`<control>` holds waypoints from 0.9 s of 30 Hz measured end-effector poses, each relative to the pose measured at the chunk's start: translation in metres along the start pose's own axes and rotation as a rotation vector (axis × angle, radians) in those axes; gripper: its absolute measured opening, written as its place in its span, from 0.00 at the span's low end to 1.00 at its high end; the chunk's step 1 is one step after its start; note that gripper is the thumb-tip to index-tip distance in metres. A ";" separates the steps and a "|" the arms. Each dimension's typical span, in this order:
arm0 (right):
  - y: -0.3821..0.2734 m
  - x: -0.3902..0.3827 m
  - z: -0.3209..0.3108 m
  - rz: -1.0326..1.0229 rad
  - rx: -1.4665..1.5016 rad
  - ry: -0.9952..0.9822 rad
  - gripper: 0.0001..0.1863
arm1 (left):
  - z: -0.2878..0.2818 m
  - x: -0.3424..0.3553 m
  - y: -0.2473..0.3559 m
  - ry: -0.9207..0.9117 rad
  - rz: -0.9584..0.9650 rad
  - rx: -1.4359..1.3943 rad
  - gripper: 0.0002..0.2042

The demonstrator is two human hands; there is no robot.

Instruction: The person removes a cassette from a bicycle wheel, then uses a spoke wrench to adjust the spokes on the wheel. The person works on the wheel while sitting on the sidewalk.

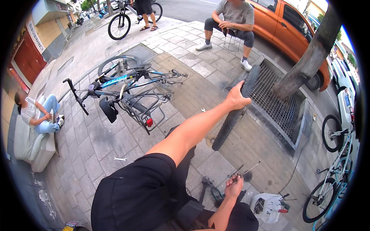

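Observation:
My left hand (239, 96) is closed round a knobby black bicycle tire (223, 131), held upright and seen edge-on. My right hand (233, 184), lower right, has its fingers closed on a small part by a thin metal rod (252, 167); a dark round toothed part (248, 176) is just beside it. Below are dark tools (210, 184) and a white container (262, 204) of assorted tools and parts. A partly dismantled bicycle (115, 86) lies on the paving ahead of me, its wheel behind it. An open-end wrench (120, 159) rests at the left of my leg.
A person (34, 111) sits on a pale sofa (29, 148) at left, another (235, 19) on a stool ahead. A standing person (142, 7) is by a bicycle. At right are a tree (304, 65) in a grate (269, 107), an orange car (277, 27) and parked bicycles (333, 169).

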State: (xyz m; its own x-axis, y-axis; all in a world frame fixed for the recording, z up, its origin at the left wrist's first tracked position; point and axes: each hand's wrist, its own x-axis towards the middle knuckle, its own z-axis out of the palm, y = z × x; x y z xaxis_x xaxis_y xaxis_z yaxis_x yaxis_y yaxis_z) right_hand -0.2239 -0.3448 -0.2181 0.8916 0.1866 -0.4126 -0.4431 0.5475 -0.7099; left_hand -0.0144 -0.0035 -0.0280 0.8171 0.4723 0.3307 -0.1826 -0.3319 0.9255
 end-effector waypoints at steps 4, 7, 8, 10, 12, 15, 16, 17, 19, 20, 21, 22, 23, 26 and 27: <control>-0.007 -0.001 0.001 0.018 -0.021 0.027 0.12 | -0.008 0.008 -0.011 -0.065 -0.025 0.044 0.48; -0.025 -0.009 0.010 -0.012 -0.063 0.018 0.12 | -0.024 0.009 -0.010 -0.152 -0.043 0.048 0.49; -0.030 -0.013 0.015 -0.022 -0.055 0.026 0.12 | -0.029 0.006 -0.012 -0.160 -0.047 0.025 0.49; -0.037 -0.018 0.019 -0.047 -0.044 0.033 0.14 | -0.036 0.000 -0.017 -0.182 -0.048 -0.015 0.49; -0.042 -0.022 0.021 -0.084 -0.011 -0.008 0.14 | -0.038 -0.002 -0.017 -0.201 -0.057 0.004 0.50; -0.051 -0.027 0.028 -0.132 -0.017 -0.033 0.09 | -0.038 0.007 -0.020 -0.238 -0.011 0.164 0.52; -0.057 -0.037 0.031 -0.135 -0.039 -0.011 0.09 | -0.041 0.001 -0.004 -0.290 -0.036 0.239 0.52; -0.057 -0.033 0.042 -0.127 -0.099 0.043 0.10 | -0.051 0.005 -0.005 -0.265 -0.090 0.367 0.53; -0.061 -0.030 0.069 -0.132 -0.095 -0.012 0.06 | -0.078 0.011 -0.021 -0.265 -0.164 0.337 0.54; -0.066 -0.027 0.074 -0.130 -0.135 0.013 0.13 | -0.086 0.008 -0.016 -0.271 -0.173 0.287 0.54; -0.069 -0.023 0.090 -0.132 -0.133 0.014 0.15 | -0.088 0.018 -0.048 -0.139 -0.062 0.372 0.48; -0.078 -0.018 0.096 -0.147 -0.137 0.027 0.18 | -0.087 0.022 -0.053 -0.165 -0.029 0.305 0.47; -0.088 -0.010 0.090 -0.148 -0.136 0.018 0.17 | -0.079 0.020 -0.040 -0.215 -0.085 0.272 0.47; -0.109 0.024 0.079 -0.139 -0.076 -0.057 0.17 | -0.065 0.027 -0.038 -0.156 -0.004 0.394 0.47; -0.113 0.039 0.078 -0.126 -0.042 -0.090 0.17 | -0.066 0.035 -0.044 -0.165 0.028 0.383 0.45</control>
State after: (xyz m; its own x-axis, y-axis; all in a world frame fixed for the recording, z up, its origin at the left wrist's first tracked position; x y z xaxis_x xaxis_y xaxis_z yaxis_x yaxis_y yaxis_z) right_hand -0.1318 -0.3354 -0.1092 0.9444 0.1915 -0.2674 -0.3288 0.5366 -0.7771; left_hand -0.0140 0.0813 -0.0452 0.8968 0.3322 0.2921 -0.0147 -0.6375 0.7703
